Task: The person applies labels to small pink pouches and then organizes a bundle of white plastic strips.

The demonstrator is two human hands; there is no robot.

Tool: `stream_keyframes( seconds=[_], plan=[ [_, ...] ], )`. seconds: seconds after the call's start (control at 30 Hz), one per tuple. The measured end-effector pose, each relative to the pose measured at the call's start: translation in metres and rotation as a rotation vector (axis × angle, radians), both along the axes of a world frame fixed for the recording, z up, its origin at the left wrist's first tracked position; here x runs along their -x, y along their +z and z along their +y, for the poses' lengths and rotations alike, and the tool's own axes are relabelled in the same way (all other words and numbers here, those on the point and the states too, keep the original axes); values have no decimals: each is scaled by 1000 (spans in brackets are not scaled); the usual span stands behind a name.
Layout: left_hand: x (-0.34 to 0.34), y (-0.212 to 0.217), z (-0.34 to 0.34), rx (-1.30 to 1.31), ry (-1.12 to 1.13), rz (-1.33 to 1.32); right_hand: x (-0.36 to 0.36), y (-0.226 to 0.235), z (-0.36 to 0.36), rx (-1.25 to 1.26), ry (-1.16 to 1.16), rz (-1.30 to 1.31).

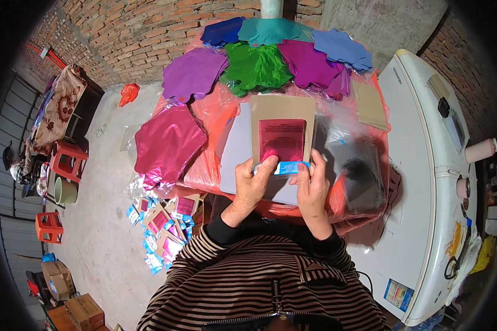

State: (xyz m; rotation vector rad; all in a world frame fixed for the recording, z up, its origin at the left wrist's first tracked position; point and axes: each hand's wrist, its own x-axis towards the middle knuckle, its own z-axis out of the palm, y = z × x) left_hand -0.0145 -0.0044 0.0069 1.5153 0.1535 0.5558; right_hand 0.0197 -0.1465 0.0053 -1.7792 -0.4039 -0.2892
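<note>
In front of my body I hold a flat packet (282,139), a brown card with a magenta foil piece on its face and a blue and white printed strip along its lower end. The thumb of my left hand (251,185) presses on the foil near that strip, its other fingers out of sight behind the card. My right hand (313,190) grips the lower right corner, fingers bent round the edge. Beneath the packet lies a pale grey board (237,165). A stack of crimson foil pieces (169,144) with pointed edges sits left of it.
Purple (193,74), green (257,66), magenta (309,63) and blue foil stacks (342,49) line the table's far side. Brown cards (371,105) and clear plastic bags (356,176) lie right. Finished-looking packets (168,226) pile up low left. A white chest appliance (408,165) stands right.
</note>
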Motion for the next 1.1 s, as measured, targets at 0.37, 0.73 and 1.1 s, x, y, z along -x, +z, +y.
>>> stream_keyframes(
  seconds=[0.37,0.73,1.1],
  plan=[
    [-11,-9,22,-95,-194,-53,2,7,-19,-236,387,275],
    [-3,-10,-8,130,-87,-25,10,9,-1,-431,178,219],
    [5,8,-5,121,-217,103,-3,-1,-25,-334,445,613]
  ],
)
